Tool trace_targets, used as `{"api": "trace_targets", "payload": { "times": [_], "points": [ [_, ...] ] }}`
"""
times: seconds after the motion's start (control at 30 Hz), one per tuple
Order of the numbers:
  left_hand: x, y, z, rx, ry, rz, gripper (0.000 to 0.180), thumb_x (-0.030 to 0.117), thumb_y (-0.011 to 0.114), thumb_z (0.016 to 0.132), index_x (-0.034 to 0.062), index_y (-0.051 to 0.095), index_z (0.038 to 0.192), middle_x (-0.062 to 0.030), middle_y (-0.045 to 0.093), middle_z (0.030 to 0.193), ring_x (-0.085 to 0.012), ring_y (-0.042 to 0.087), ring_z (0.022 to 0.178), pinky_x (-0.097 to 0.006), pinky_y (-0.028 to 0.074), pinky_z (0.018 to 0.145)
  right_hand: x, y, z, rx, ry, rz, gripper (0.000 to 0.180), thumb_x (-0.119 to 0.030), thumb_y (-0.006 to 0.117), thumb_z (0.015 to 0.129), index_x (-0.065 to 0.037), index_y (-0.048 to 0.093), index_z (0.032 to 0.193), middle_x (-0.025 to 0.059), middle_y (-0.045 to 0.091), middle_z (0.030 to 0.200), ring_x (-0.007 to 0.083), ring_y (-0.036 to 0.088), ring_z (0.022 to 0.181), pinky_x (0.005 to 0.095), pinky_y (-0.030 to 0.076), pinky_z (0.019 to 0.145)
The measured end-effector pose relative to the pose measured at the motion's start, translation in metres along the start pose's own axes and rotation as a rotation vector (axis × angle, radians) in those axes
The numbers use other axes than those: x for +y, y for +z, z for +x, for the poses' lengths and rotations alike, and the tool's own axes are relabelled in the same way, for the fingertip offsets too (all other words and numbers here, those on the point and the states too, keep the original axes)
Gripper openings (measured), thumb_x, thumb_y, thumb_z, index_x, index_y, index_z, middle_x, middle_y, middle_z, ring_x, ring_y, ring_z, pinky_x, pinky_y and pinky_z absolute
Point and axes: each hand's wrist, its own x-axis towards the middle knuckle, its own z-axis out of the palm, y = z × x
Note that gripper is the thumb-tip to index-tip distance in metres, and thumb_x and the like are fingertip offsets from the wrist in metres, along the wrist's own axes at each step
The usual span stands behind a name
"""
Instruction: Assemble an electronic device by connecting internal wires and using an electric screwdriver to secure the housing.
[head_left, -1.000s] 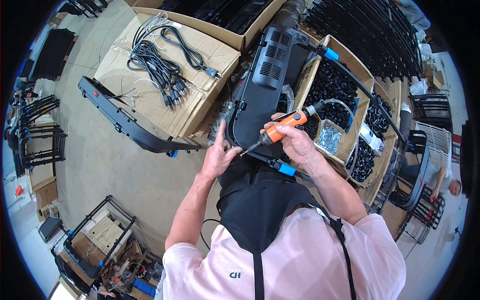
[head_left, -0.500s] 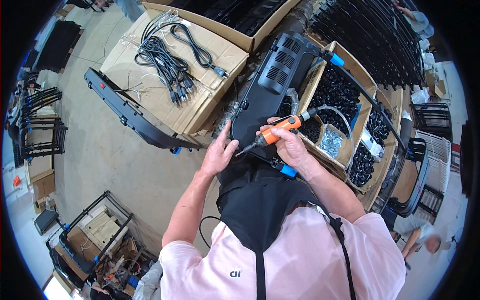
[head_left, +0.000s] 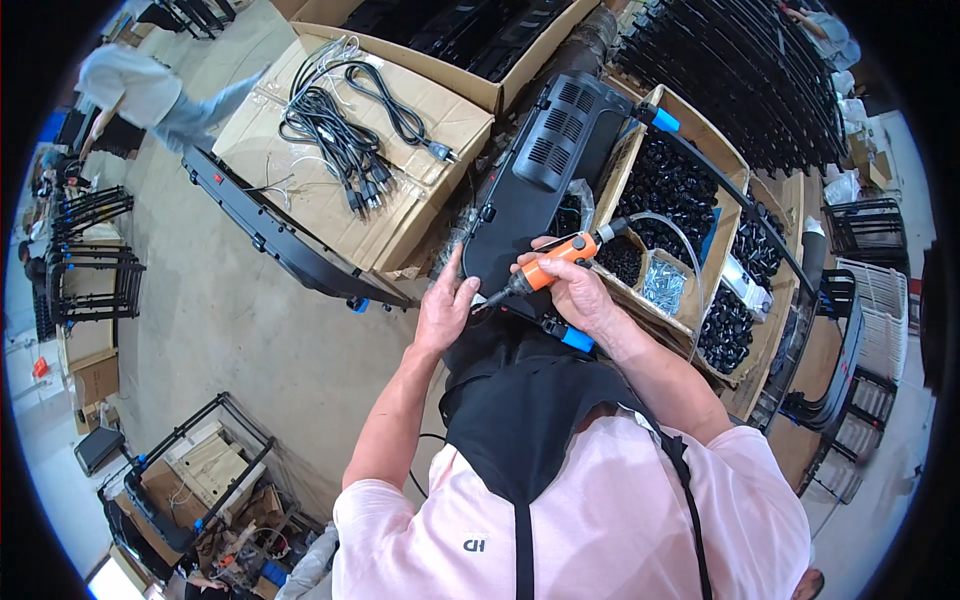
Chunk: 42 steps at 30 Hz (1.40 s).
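Observation:
My right hand [head_left: 582, 292] is wrapped round an orange power screwdriver [head_left: 555, 264] with a hose at its back end. Its dark bit points down and left to the near left corner of a long black plastic housing [head_left: 505, 240]. On that corner lies my left hand [head_left: 442, 312], fingers stretched along the edge and thumb close to the bit's tip. Whether a screw sits under the tip is too small to tell. A vented black cover [head_left: 560, 135] rises from the housing's far end. Blue end pieces [head_left: 577, 340] show at the near and far right of it.
Right of the housing stands a cardboard tray [head_left: 645, 310] with black plastic parts [head_left: 668, 190] and silver screws [head_left: 664, 284]. Black power cords [head_left: 335, 140] lie on a cardboard box [head_left: 250, 140] at the far left. A curved black frame [head_left: 270, 240] leans against it. A person [head_left: 135, 90] walks beyond.
A walking person has come further into view at the upper left. The view has shifted slightly. My hands and the screwdriver keep nearly the same place at the housing's corner.

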Motion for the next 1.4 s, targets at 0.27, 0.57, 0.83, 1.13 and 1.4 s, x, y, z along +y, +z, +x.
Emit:
{"api": "trace_targets", "payload": {
  "times": [0.27,0.57,0.83,1.13,1.4],
  "points": [
    [0.009,-0.003,-0.041,0.185,-0.355,-1.325,0.029,0.024,0.048,0.113,0.0024,0.059,0.129,-0.0072,0.066,0.099,-0.0181,0.063,0.085,-0.032,0.050,0.070,-0.050,-0.012,-0.063,-0.021,-0.144,0.011,0.048,-0.015,0.068,0.100,-0.006,0.051,0.143,0.0204,0.069,0.130,0.0366,0.063,0.130,0.0530,0.048,0.114],
    [0.061,0.065,-0.082,-0.238,-0.454,-1.416,0.026,0.018,0.059,0.110,0.0029,0.064,0.131,-0.0055,0.069,0.102,-0.0158,0.063,0.084,-0.029,0.052,0.071,-0.061,-0.004,-0.147,-0.038,-0.431,-0.290,0.059,-0.013,0.072,0.094,-0.001,0.047,0.146,0.0244,0.069,0.131,0.0352,0.066,0.127,0.0509,0.052,0.111],
    [0.077,0.103,-0.115,-0.224,-0.447,-1.286,0.018,0.016,0.063,0.108,0.0049,0.065,0.121,-0.0016,0.063,0.094,-0.0116,0.058,0.079,-0.025,0.048,0.066,-0.047,-0.021,-0.200,0.004,-0.511,-0.499,0.055,-0.007,0.077,0.090,0.002,0.054,0.139,0.0217,0.071,0.129,0.0268,0.070,0.117,0.0419,0.055,0.107],
    [0.070,0.128,-0.134,-0.131,-0.611,-1.330,0.033,0.043,0.057,0.111,0.0118,0.061,0.103,0.0046,0.053,0.080,-0.0082,0.049,0.067,-0.024,0.038,0.054,-0.029,-0.037,-0.229,-0.029,-0.529,-0.710,0.056,-0.005,0.080,0.088,-0.001,0.054,0.138,0.0164,0.070,0.130,0.0249,0.067,0.121,0.0414,0.051,0.109],
    [0.080,0.120,-0.102,-0.203,-0.655,-1.367,0.027,0.037,0.055,0.112,0.0112,0.063,0.109,0.0045,0.055,0.082,-0.0099,0.049,0.068,-0.025,0.039,0.056,-0.017,-0.017,-0.228,0.071,-0.617,-0.685,0.055,0.000,0.079,0.088,-0.002,0.054,0.137,0.0155,0.068,0.132,0.0243,0.066,0.123,0.0403,0.052,0.109]
  ]
}}
